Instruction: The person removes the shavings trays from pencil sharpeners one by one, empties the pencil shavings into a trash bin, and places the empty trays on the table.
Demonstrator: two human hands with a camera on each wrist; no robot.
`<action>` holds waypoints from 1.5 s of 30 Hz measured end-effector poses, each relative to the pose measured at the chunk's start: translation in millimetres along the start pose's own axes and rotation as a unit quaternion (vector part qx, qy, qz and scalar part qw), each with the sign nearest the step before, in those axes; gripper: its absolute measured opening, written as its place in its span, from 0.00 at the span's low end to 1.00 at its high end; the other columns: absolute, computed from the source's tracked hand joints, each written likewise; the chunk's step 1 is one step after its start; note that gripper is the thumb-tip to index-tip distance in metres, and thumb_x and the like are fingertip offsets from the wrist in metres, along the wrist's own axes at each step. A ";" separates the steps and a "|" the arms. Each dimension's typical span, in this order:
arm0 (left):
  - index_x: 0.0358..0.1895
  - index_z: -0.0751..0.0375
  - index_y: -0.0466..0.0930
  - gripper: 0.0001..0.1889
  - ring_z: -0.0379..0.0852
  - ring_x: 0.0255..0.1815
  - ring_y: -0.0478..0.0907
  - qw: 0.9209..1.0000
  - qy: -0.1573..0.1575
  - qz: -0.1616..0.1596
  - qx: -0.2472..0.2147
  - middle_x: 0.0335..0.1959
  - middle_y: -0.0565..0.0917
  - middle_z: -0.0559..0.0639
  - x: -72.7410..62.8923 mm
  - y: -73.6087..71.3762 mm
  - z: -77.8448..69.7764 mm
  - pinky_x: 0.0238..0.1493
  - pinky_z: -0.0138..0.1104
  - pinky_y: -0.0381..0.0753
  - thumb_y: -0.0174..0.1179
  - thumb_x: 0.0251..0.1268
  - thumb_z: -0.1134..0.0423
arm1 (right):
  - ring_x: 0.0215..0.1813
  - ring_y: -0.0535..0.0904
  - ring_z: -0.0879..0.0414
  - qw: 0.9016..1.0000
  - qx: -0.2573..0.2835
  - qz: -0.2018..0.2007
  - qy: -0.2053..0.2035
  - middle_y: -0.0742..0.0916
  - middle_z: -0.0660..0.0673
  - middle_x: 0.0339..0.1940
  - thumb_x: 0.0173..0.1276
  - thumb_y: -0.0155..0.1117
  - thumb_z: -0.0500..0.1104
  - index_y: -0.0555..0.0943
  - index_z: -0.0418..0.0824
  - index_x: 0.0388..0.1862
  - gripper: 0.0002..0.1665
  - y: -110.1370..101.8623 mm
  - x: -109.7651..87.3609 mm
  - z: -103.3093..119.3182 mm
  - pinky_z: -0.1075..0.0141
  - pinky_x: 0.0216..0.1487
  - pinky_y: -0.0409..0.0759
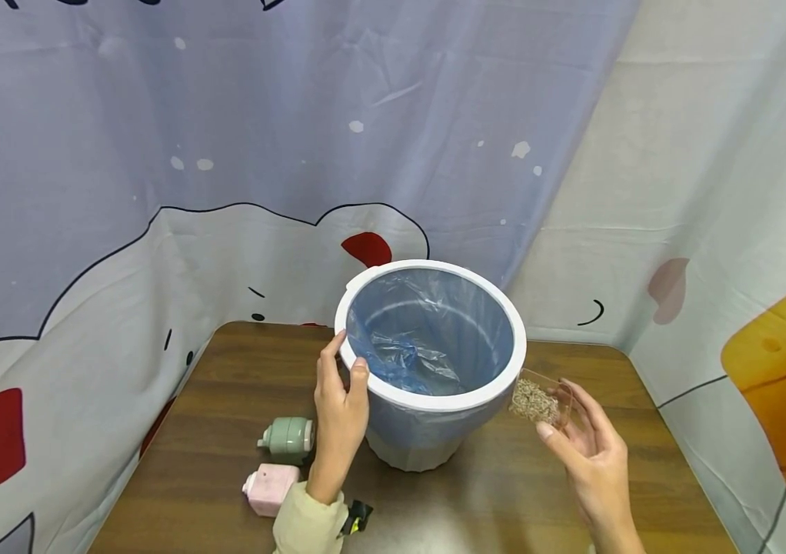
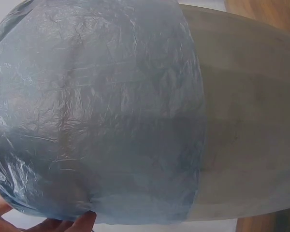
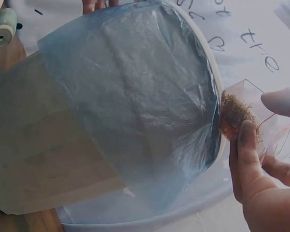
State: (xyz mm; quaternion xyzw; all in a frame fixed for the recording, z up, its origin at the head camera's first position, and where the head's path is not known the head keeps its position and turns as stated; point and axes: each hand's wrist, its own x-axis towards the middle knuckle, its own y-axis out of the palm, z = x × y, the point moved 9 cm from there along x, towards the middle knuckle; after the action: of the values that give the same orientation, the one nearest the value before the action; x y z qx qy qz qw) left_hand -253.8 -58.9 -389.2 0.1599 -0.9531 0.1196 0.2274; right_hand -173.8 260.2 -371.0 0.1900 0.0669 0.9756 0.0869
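Observation:
A white trash can (image 1: 400, 454) stands upright, lined with a translucent blue plastic bag (image 1: 434, 331) folded over its outside. My left hand (image 1: 342, 415) grips the can's near left rim; in the left wrist view its fingertips touch the bag at the lower left. In my right hand (image 1: 597, 454) is a small clear pinkish box (image 3: 278, 130), held between thumb and fingers. Tan, shaving-like bits (image 1: 534, 402) fill part of it. The box is tilted and sits just outside the can's right rim (image 1: 519, 346).
Left of the can, a green pencil-sharpener-like object (image 1: 288, 437) and a pink block-shaped one (image 1: 271, 489) lie on the brown wooden table (image 1: 199, 477). A patterned cloth (image 1: 261, 115) hangs behind and on both sides.

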 end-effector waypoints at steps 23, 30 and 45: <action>0.66 0.42 0.60 0.25 0.48 0.62 0.64 1.000 -0.004 -0.009 -0.002 0.63 0.66 0.48 -0.2 -0.7 1.5 0.56 0.54 0.65 0.48 0.66 0.53 | 0.54 0.74 0.50 0.998 0.050 -0.015 -0.019 0.70 0.34 0.58 0.55 0.50 0.16 0.59 0.26 0.65 0.37 4.4 3.9 11.4 0.66 0.50 0.76; 0.66 0.44 0.61 0.25 0.49 0.62 0.64 1.000 0.001 -0.012 -0.001 0.62 0.66 0.49 -0.2 -0.5 0.8 0.56 0.53 0.65 0.49 0.65 0.54 | 0.53 0.75 0.51 0.998 0.051 -0.016 -0.018 0.70 0.34 0.58 0.55 0.51 0.16 0.59 0.27 0.65 0.37 7.7 6.0 14.5 0.67 0.50 0.75; 0.66 0.44 0.60 0.25 0.50 0.63 0.63 1.000 0.001 -0.008 0.001 0.63 0.65 0.50 -0.2 -0.3 0.5 0.57 0.55 0.64 0.49 0.66 0.54 | 0.53 0.75 0.50 0.999 0.028 -0.020 -0.019 0.72 0.35 0.57 0.55 0.54 0.18 0.62 0.28 0.65 0.36 12.9 12.2 16.0 0.67 0.50 0.76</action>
State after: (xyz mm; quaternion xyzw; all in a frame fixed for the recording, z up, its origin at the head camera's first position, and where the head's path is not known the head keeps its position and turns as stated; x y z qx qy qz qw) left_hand -253.8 -59.2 -389.7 0.1674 -0.9516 0.1186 0.2286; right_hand -180.8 251.6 -349.9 0.2098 0.0965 0.9676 0.1024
